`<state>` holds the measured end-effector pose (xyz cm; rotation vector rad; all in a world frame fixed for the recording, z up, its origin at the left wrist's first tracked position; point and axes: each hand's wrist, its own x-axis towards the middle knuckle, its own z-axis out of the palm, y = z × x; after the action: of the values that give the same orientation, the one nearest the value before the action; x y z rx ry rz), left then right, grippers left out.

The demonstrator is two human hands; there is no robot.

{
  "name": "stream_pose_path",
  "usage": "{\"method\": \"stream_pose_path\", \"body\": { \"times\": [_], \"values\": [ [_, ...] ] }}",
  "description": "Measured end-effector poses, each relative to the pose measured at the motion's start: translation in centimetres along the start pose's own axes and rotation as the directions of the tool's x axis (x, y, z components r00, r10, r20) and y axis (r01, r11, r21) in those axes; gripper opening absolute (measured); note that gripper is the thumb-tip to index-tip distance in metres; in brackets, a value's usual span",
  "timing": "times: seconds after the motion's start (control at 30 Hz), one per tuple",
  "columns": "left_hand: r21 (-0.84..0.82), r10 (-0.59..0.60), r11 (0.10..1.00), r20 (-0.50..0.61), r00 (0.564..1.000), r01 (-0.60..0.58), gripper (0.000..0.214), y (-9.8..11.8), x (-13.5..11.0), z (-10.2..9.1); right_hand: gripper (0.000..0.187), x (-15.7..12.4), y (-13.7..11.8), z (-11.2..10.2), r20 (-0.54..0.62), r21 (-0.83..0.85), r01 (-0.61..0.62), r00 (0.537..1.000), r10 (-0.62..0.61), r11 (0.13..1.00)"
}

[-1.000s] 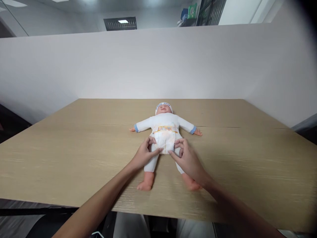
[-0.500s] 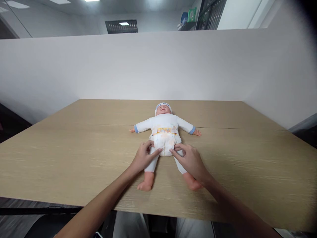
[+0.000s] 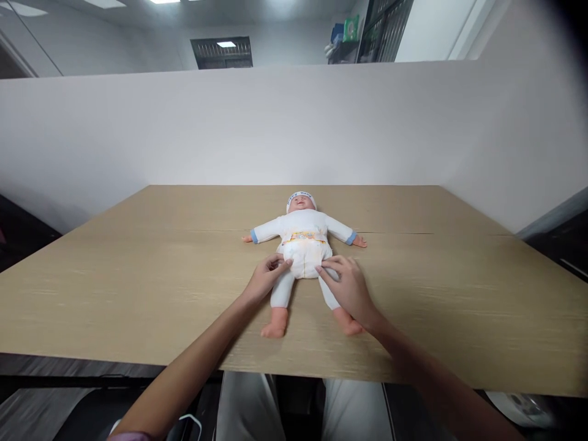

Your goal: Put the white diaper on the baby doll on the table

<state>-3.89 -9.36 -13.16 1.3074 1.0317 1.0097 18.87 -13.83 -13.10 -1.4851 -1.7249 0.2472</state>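
A baby doll (image 3: pixel 302 220) lies on its back on the table, head away from me, arms spread and legs apart. It wears a white outfit with blue cuffs and a white printed headband. Around its hips is a white diaper (image 3: pixel 304 260) with an orange printed waistband. My left hand (image 3: pixel 267 274) pinches the diaper's edge at the left leg opening, thumb on top. At the opposite leg opening, my right hand (image 3: pixel 348 283) pinches the other edge between thumb and fingers. The fingers partly hide the edges they hold.
The wooden table (image 3: pixel 138 288) spreads wide on both sides of the doll. A white partition wall (image 3: pixel 285 128) rises along its far edge and continues at the right. Below the near edge are my legs (image 3: pixel 248 407) and a dark chair.
My left hand has moved slightly up and outward along the diaper's leg edge. The right hand stays at its edge. The view has shifted a little, so the doll appears slightly higher.
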Motion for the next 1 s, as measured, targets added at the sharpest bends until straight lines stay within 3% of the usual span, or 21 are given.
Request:
{"method": "stream_pose_path", "body": {
  "times": [0.1, 0.2, 0.3, 0.37, 0.47, 0.57, 0.63, 0.7, 0.8, 0.9, 1.0],
  "values": [
    [0.101, 0.028, 0.994, 0.02, 0.999, -0.03, 0.047, 0.4, -0.3, -1.2, 0.022, -0.4, 0.5, -0.8, -0.044, -0.069, 0.091, 0.995, -0.094, 0.993],
    [0.348, 0.132, 0.929, 0.0, 0.991, -0.124, 0.04, 0.7, 0.5, -3.3, 0.025, 0.9, 2.6, -2.2, -0.065, -0.119, 0.123, 0.989, -0.132, 0.985],
    [0.716, 0.351, 0.661, -0.03, 0.936, -0.225, 0.034, 0.8, 3.3, -5.6, 0.033, 4.3, 5.7, -3.0, -0.091, -0.274, 0.137, 0.982, -0.167, 0.952],
    [0.873, 0.423, 0.452, -0.028, 0.906, -0.184, 0.042, 0.9, 6.1, -6.4, 0.044, 7.2, 7.6, -2.8, -0.051, -0.387, 0.122, 0.987, -0.153, 0.914],
    [0.946, 0.307, 0.318, -0.033, 0.951, -0.07, 0.055, 1.1, 10.4, -6.4, 0.053, 11.2, 9.0, -1.1, 0.098, -0.44, 0.097, 0.993, -0.06, 0.893],
    [0.95, 0.201, 0.309, -0.023, 0.979, -0.041, 0.044, 1.6, 12.7, -5.3, 0.037, 13.3, 8.8, 0.9, 0.199, -0.417, 0.067, 0.98, 0.019, 0.906],
    [0.946, 0.191, 0.323, -0.035, 0.981, -0.029, 0.036, 2.3, 12.4, -4.6, 0.032, 13.4, 8.0, 1.3, 0.187, -0.402, 0.04, 0.982, 0.039, 0.915],
    [0.939, 0.186, 0.345, -0.067, 0.98, -0.002, 0.036, 3.2, 10.4, -4.0, 0.032, 12.5, 7.0, 0.7, 0.176, -0.379, 0.02, 0.983, 0.051, 0.925],
    [0.917, 0.195, 0.398, -0.119, 0.974, 0.032, 0.042, 4.8, 3.9, -3.0, 0.034, 9.3, 5.0, -2.2, 0.192, -0.32, 0.033, 0.981, 0.031, 0.947],
    [0.838, 0.247, 0.542, -0.228, 0.942, 0.061, 0.043, 5.3, -5.7, -1.0, 0.042, 4.4, 2.3, -6.6, 0.219, -0.152, 0.105, 0.973, -0.07, 0.983],
    [0.726, 0.226, 0.688, -0.252, 0.941, 0.029, 0.045, 3.6, -16.1, 1.8, 0.048, -1.5, -0.9, -11.2, 0.257, -0.027, 0.158, 0.955, -0.145, 0.987]
  ]
}}
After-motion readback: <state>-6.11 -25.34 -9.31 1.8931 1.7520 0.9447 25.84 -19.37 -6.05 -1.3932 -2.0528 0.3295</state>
